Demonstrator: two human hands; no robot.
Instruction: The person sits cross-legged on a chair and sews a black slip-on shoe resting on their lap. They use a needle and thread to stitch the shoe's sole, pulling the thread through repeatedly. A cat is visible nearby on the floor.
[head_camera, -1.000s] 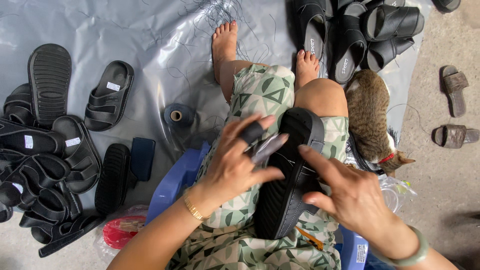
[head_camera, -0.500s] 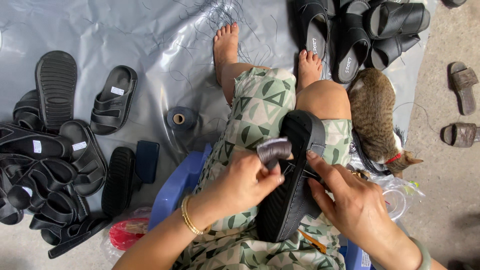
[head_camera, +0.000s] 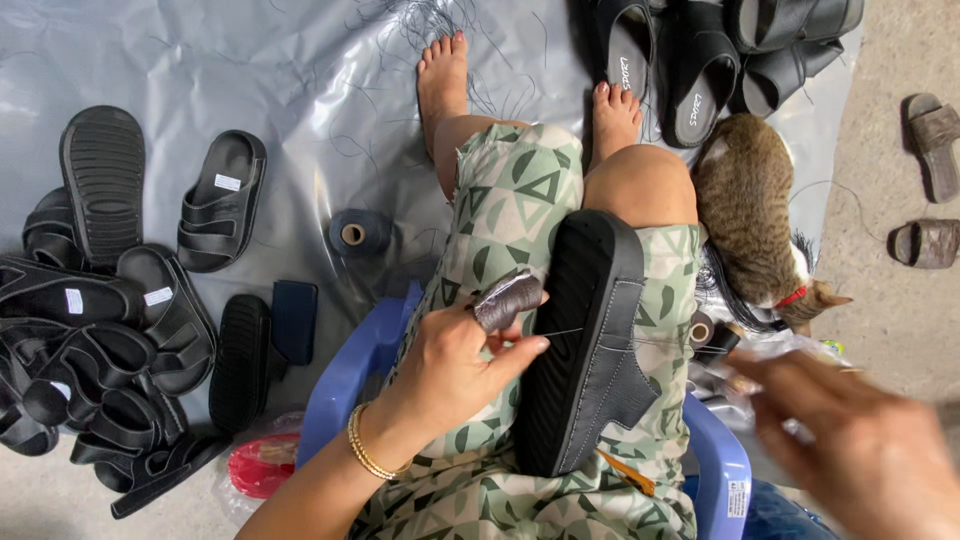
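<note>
Black sandal (head_camera: 585, 350) lies sole-up on the lap, centre of frame, long axis running from upper right (toe end, near the knee) down to lower left, w/ the grey strap folded over its right side. Left hand (head_camera: 455, 370) is the nearer one: it sits just left of the sandal, mid-length, thumb tip touching the sole edge. Its grip is closed round a small dark leather piece (head_camera: 508, 298), pinched betw. fingers and thumb, held just off the sandal's upper left edge. A thin thread (head_camera: 660, 343) runs across the sandal toward the right. Right hand (head_camera: 860, 450) is at lower right of frame, well apart from the sandal, blurred; fingers look spread, but whether it pinches the thread end I can't tell. Cat (head_camera: 745, 215) lies right of the knee; thread spool (head_camera: 352, 233) sits on the grey sheet (head_camera: 300, 90), centre left.
</note>
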